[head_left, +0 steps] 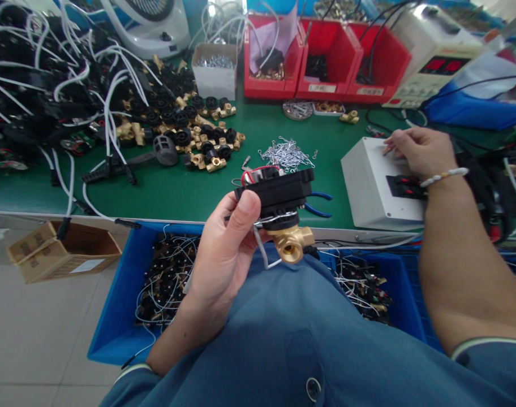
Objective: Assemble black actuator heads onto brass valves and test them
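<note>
The left hand's thumb (246,209) lay over the near left part of the black housing (281,191) of a valve unit. Its other fingers were curled behind and below, mostly hidden, so the left hand (219,249) gripped the unit by its left end. The housing projected rightward past the fingers at the center of the frame. Its long axis ran left to right, the right end slightly higher. The brass body (291,247) hung beneath, right of the fingertips, one open port facing the camera and another pointing right. A grey cable (262,249) looped below, beside the fingers.

At right, the right hand (421,152) was at the top of a pale box (368,186), fingers bent and thumb near the forefinger; whether they pinched anything could not be told. A black panel (404,186) was set in the box near the wrist.

Beyond the unit, a heap of metal pins (287,154) rested on the green table (173,198), with blue handles (319,213) just right of the housing. Brass fittings (215,164) and a dark mallet (165,151) lay left of the pins. Red bins (272,87) stood at the upper center, and a blue crate (109,328) sat at the lower left.
</note>
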`<control>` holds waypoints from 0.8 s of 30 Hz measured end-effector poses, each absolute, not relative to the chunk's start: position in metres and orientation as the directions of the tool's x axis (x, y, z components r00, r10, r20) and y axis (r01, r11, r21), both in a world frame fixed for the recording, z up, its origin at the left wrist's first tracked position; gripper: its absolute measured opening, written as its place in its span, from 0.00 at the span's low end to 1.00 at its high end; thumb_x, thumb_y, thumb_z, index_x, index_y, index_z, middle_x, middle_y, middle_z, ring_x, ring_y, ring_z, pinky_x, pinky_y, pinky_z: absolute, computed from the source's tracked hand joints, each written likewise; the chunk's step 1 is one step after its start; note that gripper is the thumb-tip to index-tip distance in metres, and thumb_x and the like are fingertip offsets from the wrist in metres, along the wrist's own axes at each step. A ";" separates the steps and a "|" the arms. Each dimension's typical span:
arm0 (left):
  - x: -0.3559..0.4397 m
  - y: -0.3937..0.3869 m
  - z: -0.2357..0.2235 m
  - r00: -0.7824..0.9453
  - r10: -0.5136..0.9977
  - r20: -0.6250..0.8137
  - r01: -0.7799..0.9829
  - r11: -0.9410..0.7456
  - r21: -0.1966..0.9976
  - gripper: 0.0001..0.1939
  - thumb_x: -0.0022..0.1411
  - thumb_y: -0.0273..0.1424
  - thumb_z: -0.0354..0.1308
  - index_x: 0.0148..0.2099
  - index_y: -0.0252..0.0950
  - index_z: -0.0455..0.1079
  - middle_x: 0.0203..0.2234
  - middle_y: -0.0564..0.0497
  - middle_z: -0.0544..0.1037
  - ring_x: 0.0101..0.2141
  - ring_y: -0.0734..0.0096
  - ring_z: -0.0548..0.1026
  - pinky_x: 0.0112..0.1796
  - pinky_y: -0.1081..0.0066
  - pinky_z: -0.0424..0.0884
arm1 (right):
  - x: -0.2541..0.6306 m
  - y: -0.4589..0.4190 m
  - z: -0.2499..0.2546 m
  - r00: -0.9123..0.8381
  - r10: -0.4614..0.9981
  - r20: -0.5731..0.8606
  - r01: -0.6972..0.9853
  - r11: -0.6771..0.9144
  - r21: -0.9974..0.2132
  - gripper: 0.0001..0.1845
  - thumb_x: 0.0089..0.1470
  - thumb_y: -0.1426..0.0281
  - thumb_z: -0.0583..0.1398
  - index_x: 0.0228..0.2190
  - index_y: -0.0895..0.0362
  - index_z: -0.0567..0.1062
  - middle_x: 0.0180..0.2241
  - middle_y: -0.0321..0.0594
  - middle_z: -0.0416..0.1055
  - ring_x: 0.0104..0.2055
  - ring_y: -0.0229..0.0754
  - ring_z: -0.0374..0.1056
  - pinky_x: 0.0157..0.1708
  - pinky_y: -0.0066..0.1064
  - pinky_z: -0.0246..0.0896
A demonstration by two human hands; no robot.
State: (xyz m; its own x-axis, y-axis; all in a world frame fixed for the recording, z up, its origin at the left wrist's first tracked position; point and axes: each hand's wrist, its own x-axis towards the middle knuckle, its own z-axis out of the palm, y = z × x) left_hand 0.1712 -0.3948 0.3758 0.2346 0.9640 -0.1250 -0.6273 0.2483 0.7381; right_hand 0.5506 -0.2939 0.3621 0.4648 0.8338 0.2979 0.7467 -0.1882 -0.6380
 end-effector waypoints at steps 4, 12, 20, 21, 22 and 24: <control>0.170 -0.397 0.375 0.254 0.957 -0.139 -0.627 0.272 0.730 0.27 0.58 0.49 0.68 0.54 0.40 0.74 0.41 0.49 0.84 0.38 0.64 0.82 0.42 0.68 0.79 | 0.545 -0.294 0.365 0.482 0.830 0.280 0.736 -0.209 -0.644 0.11 0.61 0.72 0.60 0.27 0.58 0.79 0.23 0.37 0.73 0.21 0.32 0.59 0.27 0.26 0.58; 0.171 -0.395 0.371 0.228 0.969 -0.094 -0.576 0.212 0.789 0.25 0.60 0.51 0.65 0.53 0.41 0.76 0.42 0.48 0.83 0.36 0.65 0.82 0.40 0.66 0.79 | 0.535 -0.301 0.368 0.480 0.833 0.274 0.761 -0.240 -0.603 0.13 0.65 0.71 0.58 0.39 0.67 0.81 0.32 0.49 0.79 0.22 0.28 0.58 0.27 0.25 0.55; 0.171 -0.393 0.371 0.201 0.973 -0.116 -0.502 0.204 0.841 0.31 0.57 0.54 0.65 0.56 0.41 0.73 0.46 0.46 0.82 0.40 0.61 0.82 0.39 0.65 0.80 | 0.526 -0.307 0.373 0.450 0.850 0.274 0.796 -0.243 -0.555 0.21 0.67 0.68 0.56 0.46 0.75 0.79 0.40 0.61 0.79 0.24 0.25 0.57 0.29 0.27 0.53; 0.171 -0.393 0.371 0.198 0.973 -0.119 -0.494 0.204 0.845 0.31 0.58 0.54 0.64 0.56 0.41 0.73 0.46 0.45 0.82 0.41 0.60 0.82 0.39 0.65 0.80 | 0.525 -0.307 0.373 0.453 0.848 0.275 0.796 -0.246 -0.553 0.22 0.66 0.67 0.56 0.46 0.75 0.79 0.40 0.61 0.79 0.24 0.24 0.57 0.29 0.28 0.52; 0.171 -0.394 0.372 0.197 0.973 -0.120 -0.487 0.203 0.850 0.31 0.59 0.54 0.64 0.57 0.41 0.73 0.47 0.45 0.81 0.41 0.59 0.82 0.39 0.64 0.80 | 0.525 -0.307 0.374 0.457 0.846 0.276 0.795 -0.250 -0.552 0.22 0.66 0.67 0.56 0.46 0.76 0.79 0.40 0.61 0.79 0.24 0.24 0.56 0.29 0.28 0.52; 0.171 -0.394 0.372 0.193 0.974 -0.119 -0.476 0.199 0.856 0.30 0.61 0.54 0.61 0.57 0.40 0.72 0.49 0.44 0.81 0.44 0.57 0.81 0.40 0.63 0.79 | 0.524 -0.306 0.374 0.470 0.839 0.273 0.788 -0.260 -0.558 0.24 0.65 0.66 0.57 0.46 0.77 0.79 0.39 0.61 0.79 0.23 0.23 0.56 0.28 0.29 0.51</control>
